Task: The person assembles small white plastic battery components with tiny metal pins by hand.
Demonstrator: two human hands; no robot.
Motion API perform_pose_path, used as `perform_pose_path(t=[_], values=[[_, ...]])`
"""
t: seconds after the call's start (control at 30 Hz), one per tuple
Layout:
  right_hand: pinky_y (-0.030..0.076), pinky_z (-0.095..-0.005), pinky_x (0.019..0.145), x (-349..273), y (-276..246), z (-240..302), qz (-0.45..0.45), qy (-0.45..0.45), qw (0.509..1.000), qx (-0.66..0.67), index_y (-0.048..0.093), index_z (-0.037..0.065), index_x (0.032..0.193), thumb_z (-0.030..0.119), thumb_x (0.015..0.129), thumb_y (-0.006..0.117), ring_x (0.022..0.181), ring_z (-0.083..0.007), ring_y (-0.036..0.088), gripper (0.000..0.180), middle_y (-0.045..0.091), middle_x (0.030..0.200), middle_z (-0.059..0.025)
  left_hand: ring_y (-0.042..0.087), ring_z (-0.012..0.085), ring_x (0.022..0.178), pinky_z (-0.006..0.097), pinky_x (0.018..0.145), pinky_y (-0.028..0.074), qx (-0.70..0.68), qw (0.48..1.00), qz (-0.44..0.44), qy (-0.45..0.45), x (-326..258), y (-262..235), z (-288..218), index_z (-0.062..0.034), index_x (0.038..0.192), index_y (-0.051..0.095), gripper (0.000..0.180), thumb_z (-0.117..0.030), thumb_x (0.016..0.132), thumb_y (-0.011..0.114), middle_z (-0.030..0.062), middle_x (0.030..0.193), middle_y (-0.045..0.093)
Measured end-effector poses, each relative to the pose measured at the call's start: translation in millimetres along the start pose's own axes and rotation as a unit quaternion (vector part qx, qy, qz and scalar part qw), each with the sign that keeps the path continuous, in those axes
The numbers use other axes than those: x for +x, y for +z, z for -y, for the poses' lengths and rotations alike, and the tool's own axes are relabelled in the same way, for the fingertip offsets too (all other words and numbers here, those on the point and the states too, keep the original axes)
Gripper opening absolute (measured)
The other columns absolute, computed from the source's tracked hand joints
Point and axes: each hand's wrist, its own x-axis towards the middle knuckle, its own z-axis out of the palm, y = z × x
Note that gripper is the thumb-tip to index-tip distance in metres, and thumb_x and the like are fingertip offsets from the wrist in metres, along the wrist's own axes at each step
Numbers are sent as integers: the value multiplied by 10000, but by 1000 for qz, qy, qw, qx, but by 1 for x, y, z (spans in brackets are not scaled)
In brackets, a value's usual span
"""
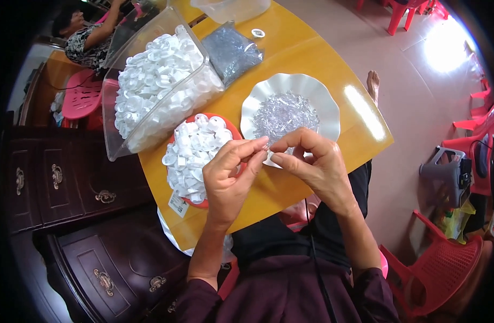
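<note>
My left hand [232,175] and my right hand [318,168] meet over the near rim of a white scalloped bowl [329,107]. Thumb and forefinger of each are pinched together, with the fingertips almost touching. Whatever sits between them is tiny and mostly hidden; I cannot make out its kind. Inside the bowl lies a heap of small clear plastic pieces [285,116]. Beside my left hand, a red bowl [233,126] is piled high with white plastic caps [195,153], partly covered by that hand.
A large clear bin [109,116] of white plastic parts stands at the left on the yellow wooden table [290,40]. Behind the bowl are a grey-filled plastic bag [232,51] and one small white piece [258,33]. Dark drawers [104,258] flank the table; another person [88,40] sits far left.
</note>
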Motion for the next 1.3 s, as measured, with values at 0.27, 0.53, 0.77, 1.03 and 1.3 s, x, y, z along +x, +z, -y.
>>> perform_pose_path(t=[0.27,0.53,0.77,1.03,1.3], values=[[396,-247,554,-8,14,-9,10,34,999,13,688,15,894,93,842,733,601,-76,453,104,654,821,-27,644,115,891,248,794,527,-347,912,-42,-216,-11,-4,6,39,1204,636,254,-25,963,585,69,1029,642],[374,-232,549,-9,26,-5,29,41,998,26,684,27,900,94,850,733,606,-62,433,96,642,834,-12,632,122,900,260,818,510,-391,882,-72,-252,-18,-12,4,23,1055,649,145,-56,970,561,93,1041,671],[409,-200,658,-23,34,-15,39,67,981,178,686,-6,940,18,864,731,714,-72,531,92,617,917,-21,570,103,1036,251,866,476,-390,898,-60,-194,-41,-1,7,-38,1033,692,125,-31,947,601,52,1225,544],[401,-183,680,-25,40,-2,44,155,964,213,669,4,949,33,915,682,743,-41,504,47,598,884,-3,583,97,925,244,755,495,-363,907,-80,-198,-37,-26,7,-30,1024,687,109,-33,934,626,55,1127,600],[366,-170,657,-26,41,-6,10,153,955,256,641,13,973,85,941,669,743,-10,464,84,567,892,48,489,318,1112,464,975,379,362,931,-41,-7,8,-51,31,-39,1025,687,358,-212,739,816,96,1150,572]])
